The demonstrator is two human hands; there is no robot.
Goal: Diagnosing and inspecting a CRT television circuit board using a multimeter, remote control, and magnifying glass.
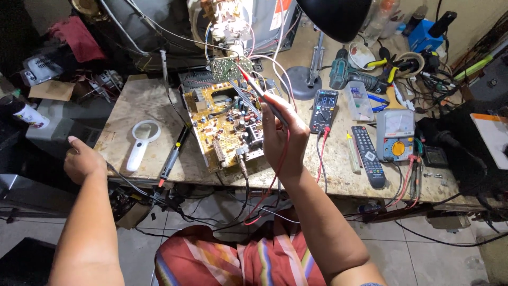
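My right hand [280,135] grips a red-tipped test probe [254,85] that points up and left over a yellowish circuit board [222,124] lying on the worn workbench [132,106]. The probe's red lead runs down past my wrist. A digital multimeter [323,109] with a lit display sits just right of that hand. My left hand [82,159] hovers off the bench's left edge, fingers loosely curled, holding nothing. A black probe [173,153] lies on the bench between the board and a white magnifying glass [142,140].
A black remote control [369,154], an analog meter [395,135], a cordless drill [349,77], pliers and tape crowd the right side. A black desk lamp [333,18] hangs overhead. An open television chassis [233,26] with wires stands behind the board. Cables dangle under the bench.
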